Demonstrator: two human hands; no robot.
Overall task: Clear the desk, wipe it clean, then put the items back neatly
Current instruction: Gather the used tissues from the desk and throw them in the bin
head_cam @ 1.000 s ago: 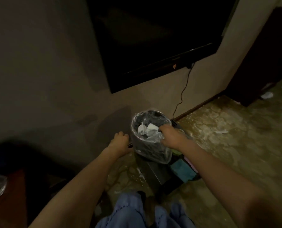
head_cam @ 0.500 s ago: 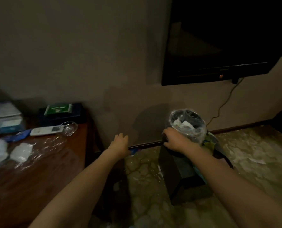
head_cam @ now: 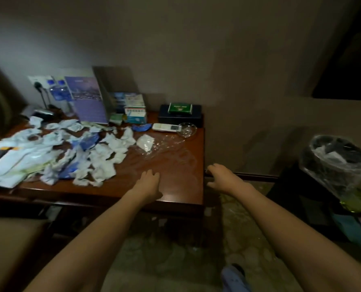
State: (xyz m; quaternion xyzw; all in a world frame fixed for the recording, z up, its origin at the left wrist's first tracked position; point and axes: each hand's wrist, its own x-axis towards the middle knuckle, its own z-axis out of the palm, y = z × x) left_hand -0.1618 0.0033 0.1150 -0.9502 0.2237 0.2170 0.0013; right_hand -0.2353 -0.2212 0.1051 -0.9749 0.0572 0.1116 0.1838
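The wooden desk (head_cam: 181, 186) carries crumpled tissues (head_cam: 103, 157) and papers (head_cam: 11, 161) over its left half. A remote (head_cam: 166, 127) and glass dish (head_cam: 186, 129) lie near the back right corner, before a dark box (head_cam: 180, 118); clear plastic wrap (head_cam: 160, 144) sits mid-desk.

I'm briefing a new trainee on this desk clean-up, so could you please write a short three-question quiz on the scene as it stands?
1. True or false: the left hand is holding a crumpled tissue.
2. Which lies nearest the glass dish? A) white remote B) lined bin C) water bottles
3. Fill in: the crumpled tissues lie mostly on the desk's ____ half, as the camera sees it.

Key: 1 false, it is open over bare desk, and the right hand holds nothing either; 2 A; 3 left.
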